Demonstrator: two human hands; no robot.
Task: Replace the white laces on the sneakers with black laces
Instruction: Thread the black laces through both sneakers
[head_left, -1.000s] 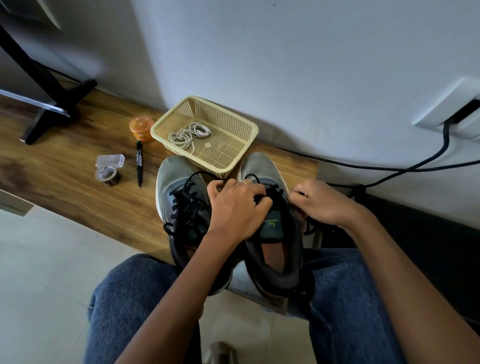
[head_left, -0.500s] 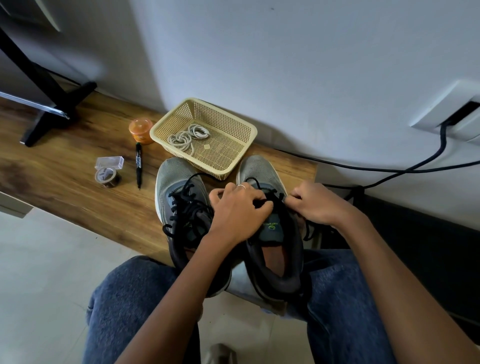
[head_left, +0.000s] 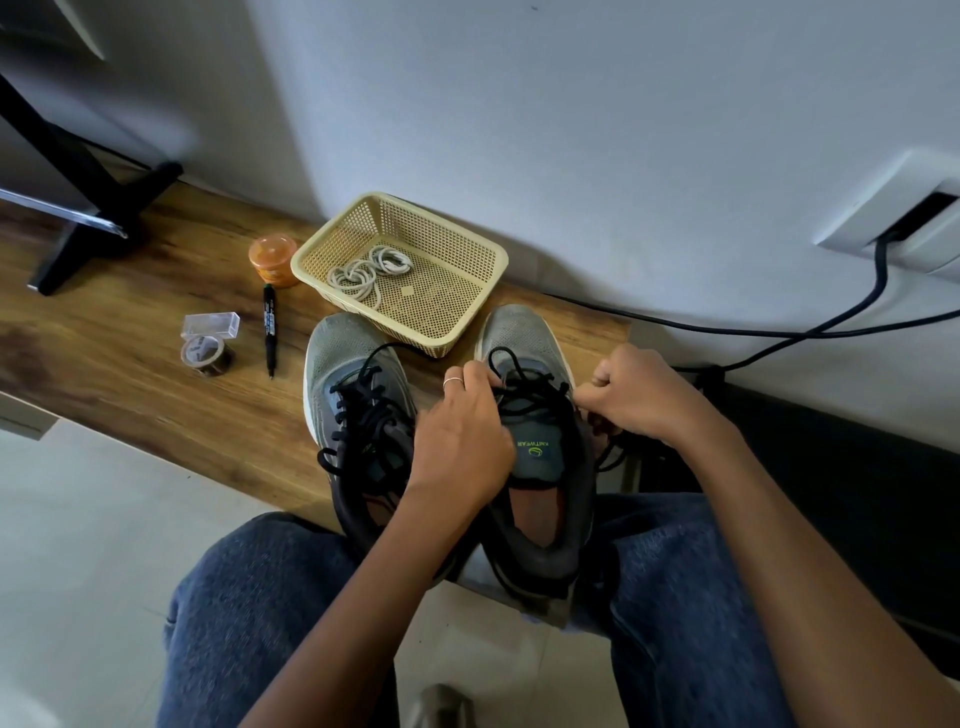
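Right sneaker (head_left: 540, 447), on the bench (head_left: 130, 374) edge beside its laced mate (head_left: 358, 415): both hands pinch its black lace (head_left: 524, 389), left hand (head_left: 462, 441) inboard, right hand (head_left: 639, 395) outboard (likely tightening). White laces (head_left: 369, 270) lie discarded in the basket (head_left: 467, 317).

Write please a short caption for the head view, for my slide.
Both hands, left hand and right hand, thread a black lace into the right sneaker.

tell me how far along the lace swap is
Done: the white laces lie coiled in the basket, and the left shoe is threaded in black. In hand: the left hand and right hand pull the black lace on the right shoe. Left: tightening and tying it.
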